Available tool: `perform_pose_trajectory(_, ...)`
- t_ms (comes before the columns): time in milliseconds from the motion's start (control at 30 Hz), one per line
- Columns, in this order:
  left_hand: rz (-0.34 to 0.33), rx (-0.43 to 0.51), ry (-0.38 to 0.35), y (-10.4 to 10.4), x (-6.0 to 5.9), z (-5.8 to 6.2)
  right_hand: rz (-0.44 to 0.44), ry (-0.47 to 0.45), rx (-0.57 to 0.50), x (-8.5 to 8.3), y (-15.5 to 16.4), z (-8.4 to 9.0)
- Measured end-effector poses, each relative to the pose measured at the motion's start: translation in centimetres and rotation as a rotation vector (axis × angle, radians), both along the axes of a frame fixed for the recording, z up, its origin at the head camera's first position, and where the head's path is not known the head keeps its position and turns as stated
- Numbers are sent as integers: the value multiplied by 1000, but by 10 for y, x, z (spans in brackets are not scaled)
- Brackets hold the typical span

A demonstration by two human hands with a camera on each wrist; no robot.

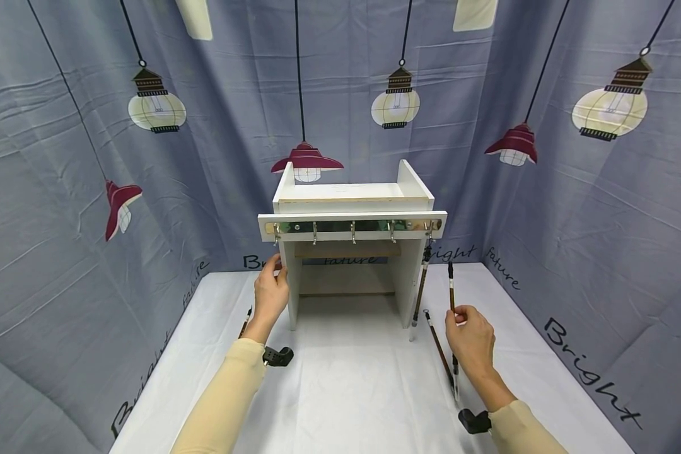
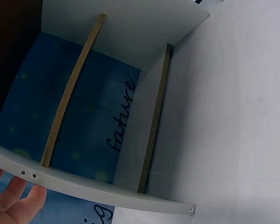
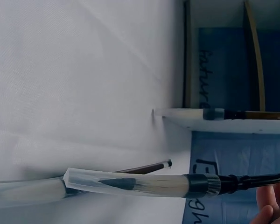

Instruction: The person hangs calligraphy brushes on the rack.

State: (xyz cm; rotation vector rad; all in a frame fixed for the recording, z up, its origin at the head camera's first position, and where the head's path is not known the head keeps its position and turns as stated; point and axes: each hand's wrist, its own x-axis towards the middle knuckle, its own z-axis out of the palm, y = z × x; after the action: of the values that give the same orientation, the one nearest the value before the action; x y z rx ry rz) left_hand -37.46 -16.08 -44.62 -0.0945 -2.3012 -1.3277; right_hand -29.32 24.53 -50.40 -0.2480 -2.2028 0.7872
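Note:
My right hand (image 1: 471,337) pinches a calligraphy brush (image 1: 451,287) by its handle, loop end up. In the right wrist view the clear cap (image 3: 144,183) over its pale, dark-tipped bristles points down toward the table. Another capped brush (image 1: 422,290) hangs from the rightmost hook of the hook rail (image 1: 352,226) on a white shelf unit (image 1: 352,205). Beside the unit's left side panel (image 1: 291,284), my left hand (image 1: 271,290) has its fingertips at the outer face, as the left wrist view shows. It holds nothing.
One more brush (image 1: 439,350) lies on the white table (image 1: 352,391), just left of my right hand. Part of another brush (image 1: 246,321) shows behind my left wrist. The other hooks carry nothing. A blue-grey curtain (image 1: 232,157) encloses the back and sides.

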Motion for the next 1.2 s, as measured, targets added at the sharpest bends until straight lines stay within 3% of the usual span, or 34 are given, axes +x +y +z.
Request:
perform_pose_trajectory(700, -6, 3, 6, 0, 1, 1, 46, 87, -24, 6, -13, 24)
perform_pose_trajectory(1200, 1, -6, 13, 1, 1, 0, 57, 90, -46, 11, -22, 37)
